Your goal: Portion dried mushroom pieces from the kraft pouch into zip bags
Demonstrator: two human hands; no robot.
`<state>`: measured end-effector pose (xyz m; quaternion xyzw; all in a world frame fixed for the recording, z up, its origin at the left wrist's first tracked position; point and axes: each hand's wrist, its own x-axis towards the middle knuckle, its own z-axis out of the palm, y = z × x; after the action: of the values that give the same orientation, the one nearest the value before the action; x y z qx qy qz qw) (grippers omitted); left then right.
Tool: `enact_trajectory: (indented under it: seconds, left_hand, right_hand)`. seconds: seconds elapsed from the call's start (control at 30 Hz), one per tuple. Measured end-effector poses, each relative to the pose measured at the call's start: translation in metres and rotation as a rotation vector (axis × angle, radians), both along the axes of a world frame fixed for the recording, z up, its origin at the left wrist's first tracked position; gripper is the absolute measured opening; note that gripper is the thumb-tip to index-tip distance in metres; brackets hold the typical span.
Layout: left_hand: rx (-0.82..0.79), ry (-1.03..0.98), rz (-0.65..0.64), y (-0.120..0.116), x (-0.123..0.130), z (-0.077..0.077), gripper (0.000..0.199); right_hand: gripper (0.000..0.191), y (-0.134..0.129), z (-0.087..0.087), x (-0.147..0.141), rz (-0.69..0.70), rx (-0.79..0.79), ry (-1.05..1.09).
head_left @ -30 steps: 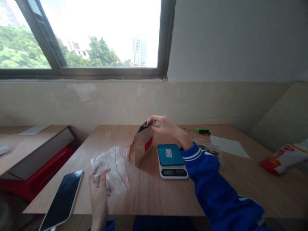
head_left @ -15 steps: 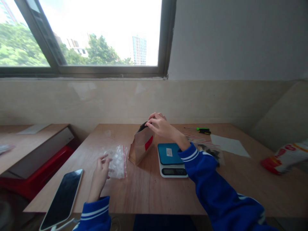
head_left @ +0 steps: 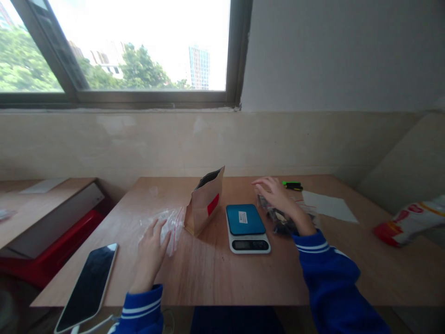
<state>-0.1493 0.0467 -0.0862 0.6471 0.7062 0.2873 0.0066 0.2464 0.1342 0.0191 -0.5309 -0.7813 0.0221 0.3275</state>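
My left hand [head_left: 151, 255] has its fingers apart over the near part of some clear plastic bags [head_left: 174, 227] with a red seal line. Just right of them stands a brown paper bag [head_left: 201, 206] with a red patch, its mouth open at the top. A blue and white scale [head_left: 246, 222] sits at the middle of the table with nothing on its plate. My right hand [head_left: 276, 197], palm down with its fingers apart, is above clear bags of dark pieces [head_left: 283, 220] to the right of the scale.
A phone [head_left: 88, 283] with a cable lies at the front left edge. Behind my right hand are green and black tools [head_left: 292, 185], with a white paper [head_left: 328, 206] beside them. A red and white packet [head_left: 406, 222] lies far right. A red stool [head_left: 66, 246] is at left.
My right hand has left the mouth of the paper bag and moved right, over the bags of dark pieces. My left hand has spread its fingers and shifted slightly.
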Motion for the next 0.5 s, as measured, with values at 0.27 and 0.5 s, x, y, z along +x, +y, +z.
enact_trajectory:
  seconds: [0.27,0.5]
  left_hand:
    - [-0.182,-0.124,-0.015,0.005,0.001,-0.037,0.03]
    - [0.189,-0.118,0.178,-0.013,0.018,0.023,0.039]
  right_hand:
    - [0.04,-0.024,-0.082,0.087,-0.401,-0.321,-0.224]
    - [0.025,-0.031,-0.09,0.094,-0.332,-0.184,-0.072]
